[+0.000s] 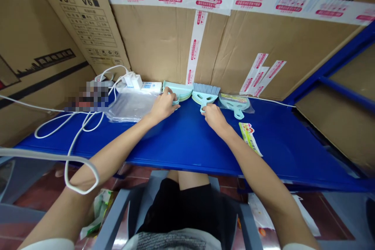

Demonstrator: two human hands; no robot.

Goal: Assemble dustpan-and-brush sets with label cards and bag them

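My left hand (164,104) is closed on the handle end of a stack of pale green dustpans (181,90) at the back of the blue table. My right hand (213,115) has its fingers closed around the handle of a light blue brush (206,93), whose grey-blue bristles point to the cardboard behind. More brushes seem to lie beneath it. Just right of it, a bagged dustpan and brush set (236,104) lies with its handle toward me. A yellow-green printed card (250,137) rests nearer the front.
Clear plastic bags (131,106) lie left of my left hand, below a white power strip (151,87) with plugs. White cables (73,146) loop over the left side. Large cardboard boxes (164,39) stand behind the blue table (187,140); a blue metal frame (345,91) is at right.
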